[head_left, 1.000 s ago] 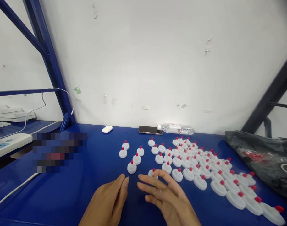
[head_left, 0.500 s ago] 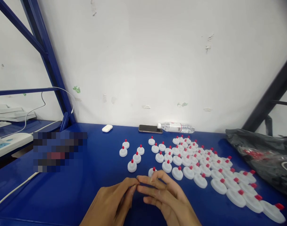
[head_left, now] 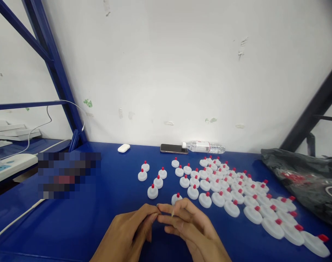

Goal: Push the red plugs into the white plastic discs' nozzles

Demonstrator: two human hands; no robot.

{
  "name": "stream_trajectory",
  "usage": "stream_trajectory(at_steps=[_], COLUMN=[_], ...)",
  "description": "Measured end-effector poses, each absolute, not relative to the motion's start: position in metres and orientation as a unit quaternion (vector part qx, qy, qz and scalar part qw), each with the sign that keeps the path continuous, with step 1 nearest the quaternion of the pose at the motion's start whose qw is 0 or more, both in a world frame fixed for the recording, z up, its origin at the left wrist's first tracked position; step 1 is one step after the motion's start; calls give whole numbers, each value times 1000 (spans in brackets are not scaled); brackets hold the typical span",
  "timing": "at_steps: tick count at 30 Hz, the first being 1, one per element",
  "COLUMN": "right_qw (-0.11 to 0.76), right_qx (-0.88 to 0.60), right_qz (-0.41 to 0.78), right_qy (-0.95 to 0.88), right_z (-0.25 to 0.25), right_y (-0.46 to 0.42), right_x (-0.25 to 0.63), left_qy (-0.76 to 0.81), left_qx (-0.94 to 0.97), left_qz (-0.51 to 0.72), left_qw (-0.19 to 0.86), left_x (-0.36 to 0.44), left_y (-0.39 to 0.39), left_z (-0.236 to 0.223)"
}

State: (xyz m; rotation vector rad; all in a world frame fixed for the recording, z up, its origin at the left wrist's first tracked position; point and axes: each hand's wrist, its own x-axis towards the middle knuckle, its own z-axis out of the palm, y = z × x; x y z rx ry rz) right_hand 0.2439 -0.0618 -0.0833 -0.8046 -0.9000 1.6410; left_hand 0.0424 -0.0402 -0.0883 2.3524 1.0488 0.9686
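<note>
My left hand and my right hand meet at their fingertips low in the middle of the view, above the blue table. The left thumb and index finger press together in a pinch. On the right hand, the thumb and a finger close toward the same spot, while another finger curls over with its tip hanging down. Whatever lies between the fingertips is too small or hidden to make out. Just beyond the fingers stands a round white cap with a red tip, partly covered by the right hand. Another such cap stands farther left.
Many more red-tipped white caps spread across the right side of the blue table. At the back lie a white case, a phone and a water bottle. A dark plastic bag lies at right, a power strip at left.
The curled finger of my right hand has shifted slightly left and bent down. Both hands otherwise stay together in nearly the same place, and the caps have not moved.
</note>
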Motion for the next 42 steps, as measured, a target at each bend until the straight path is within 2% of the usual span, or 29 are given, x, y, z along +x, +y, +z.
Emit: stream_trajectory(at_steps=[42], right_qw=[520], right_qx=[-361], right_qz=[610], right_qy=[-476], right_z=[-75], right_y=[-73], right_x=[238], left_qy=[420], left_qx=[809], left_qz=[335], left_qw=[241], left_x=[44], left_y=[-44], left_z=[-80])
